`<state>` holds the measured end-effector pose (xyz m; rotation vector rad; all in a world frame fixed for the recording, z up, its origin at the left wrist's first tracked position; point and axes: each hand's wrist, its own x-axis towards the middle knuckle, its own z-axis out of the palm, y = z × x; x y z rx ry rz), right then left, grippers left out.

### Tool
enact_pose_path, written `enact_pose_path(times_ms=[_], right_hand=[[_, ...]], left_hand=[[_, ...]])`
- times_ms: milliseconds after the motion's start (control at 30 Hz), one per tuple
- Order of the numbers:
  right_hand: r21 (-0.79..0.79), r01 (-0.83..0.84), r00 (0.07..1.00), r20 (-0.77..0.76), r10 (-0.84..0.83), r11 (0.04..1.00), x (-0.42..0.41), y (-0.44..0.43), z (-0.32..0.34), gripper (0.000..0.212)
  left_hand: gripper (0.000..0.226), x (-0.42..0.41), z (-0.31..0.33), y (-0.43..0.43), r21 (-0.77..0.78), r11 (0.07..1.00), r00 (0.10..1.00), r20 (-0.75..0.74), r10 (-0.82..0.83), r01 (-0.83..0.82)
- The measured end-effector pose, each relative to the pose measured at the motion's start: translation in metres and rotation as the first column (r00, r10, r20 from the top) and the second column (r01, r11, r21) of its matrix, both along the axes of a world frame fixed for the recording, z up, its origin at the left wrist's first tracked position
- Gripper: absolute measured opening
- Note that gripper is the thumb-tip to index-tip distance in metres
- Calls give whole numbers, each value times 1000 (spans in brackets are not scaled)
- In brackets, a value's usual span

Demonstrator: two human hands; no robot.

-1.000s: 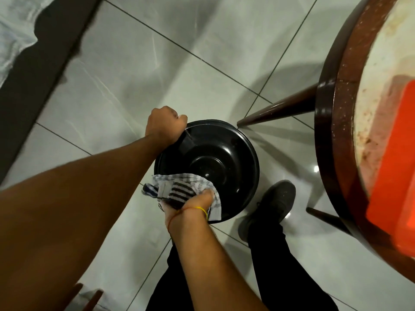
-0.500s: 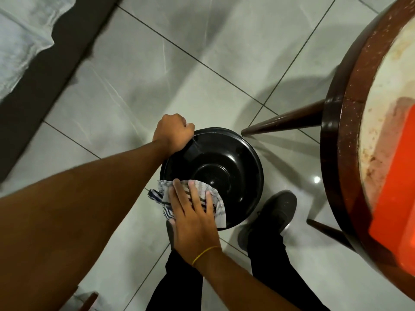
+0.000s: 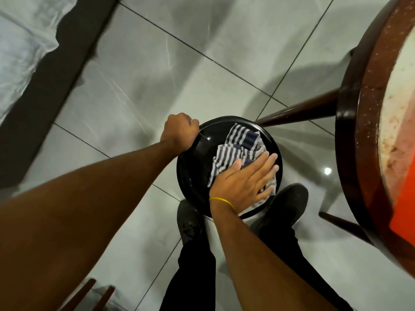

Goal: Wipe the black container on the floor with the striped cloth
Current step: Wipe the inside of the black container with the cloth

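Note:
A round black container [image 3: 190, 176] stands on the tiled floor just in front of my feet. My left hand [image 3: 178, 131] is closed in a fist on its far-left rim. The blue-and-white striped cloth [image 3: 235, 147] lies spread inside the container, reaching from the far side to the near-right rim. My right hand [image 3: 244, 180] lies flat on the near part of the cloth, fingers stretched out and pointing right, pressing it against the container's inside. A yellow band circles that wrist.
A dark wooden round table [image 3: 350, 153] with splayed legs stands close on the right; one leg [image 3: 298, 114] ends beside the container's far rim. An orange object [image 3: 404, 198] lies on the tabletop. A dark strip and white fabric [image 3: 22, 41] are at far left. My black shoes [image 3: 285, 205] flank the container.
My right hand has slid the cloth from the near-left rim across to the right and deeper into the container, and the cloth has spread out. My left hand has kept its hold on the rim.

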<state>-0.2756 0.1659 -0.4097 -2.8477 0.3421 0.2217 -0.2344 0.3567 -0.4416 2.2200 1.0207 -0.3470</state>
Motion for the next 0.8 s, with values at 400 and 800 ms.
enact_pose_path(times_ms=[400, 800], right_hand=[[146, -885, -440, 50, 897, -442, 73, -40, -17, 81], [92, -964, -236, 146, 961, -250, 90, -32, -16, 77]], left_hand=[[37, 2, -10, 8, 28, 975, 976, -9, -219, 219], [39, 5, -1, 6, -47, 993, 993, -24, -114, 113]])
